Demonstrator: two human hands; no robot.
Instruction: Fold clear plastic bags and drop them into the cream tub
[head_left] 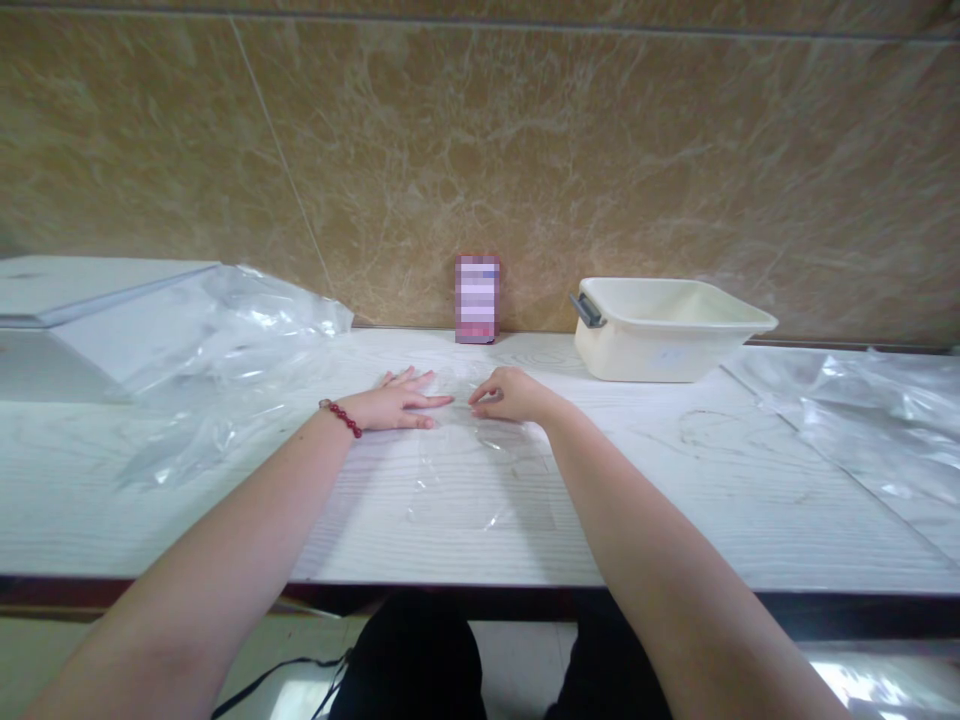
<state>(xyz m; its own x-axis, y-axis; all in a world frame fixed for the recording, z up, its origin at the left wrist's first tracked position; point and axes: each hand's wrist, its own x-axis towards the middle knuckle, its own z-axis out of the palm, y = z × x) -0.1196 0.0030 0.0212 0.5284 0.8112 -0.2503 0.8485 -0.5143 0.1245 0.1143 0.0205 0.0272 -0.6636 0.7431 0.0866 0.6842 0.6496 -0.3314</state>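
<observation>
A clear plastic bag (pixel 480 490) lies flat on the white wood-grain table, its faint edges and creases catching the light. My left hand (pixel 394 402), with a red bead bracelet (pixel 345 418) at the wrist, rests palm down with fingers spread by the bag's upper left side. Just to the right, my right hand (pixel 510 396) has thumb and fingers pinched together over the bag's upper part, seemingly on its thin film. The fingertips of both hands are close together but apart.
A phone (pixel 477 300) leans upright against the marbled wall. Right of it stands a cream plastic bin (pixel 645 350) with a grey handle. Clear plastic bags lie piled at left (pixel 247 340) and right (pixel 892 420). A white box (pixel 97 330) occupies the far left.
</observation>
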